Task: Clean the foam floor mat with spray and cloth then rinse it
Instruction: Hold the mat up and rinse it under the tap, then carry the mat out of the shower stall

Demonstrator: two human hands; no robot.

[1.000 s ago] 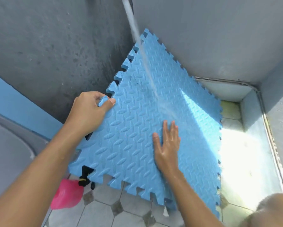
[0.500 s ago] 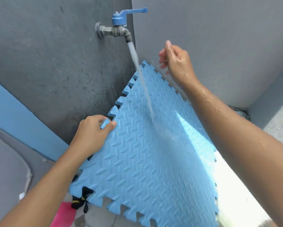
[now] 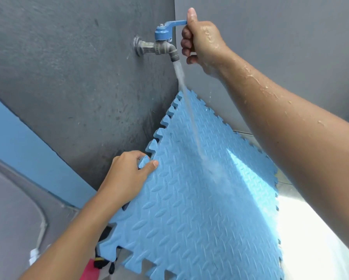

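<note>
My left hand (image 3: 129, 174) is low and to the left, closed in a pinch: the thumb lies flat across the front with its tip pointing right, and the fingers are curled over and behind. The left forearm runs up to it from the lower left corner, bare, the wrist nearly straight. My right hand (image 3: 201, 40) is raised high, closed in a fist with the thumb sticking straight up and the knuckles of the curled fingers facing left. Its back and wrist are wet, beaded with drops. The right forearm slants down from it to the right edge, bare and wet along its upper side.
</note>
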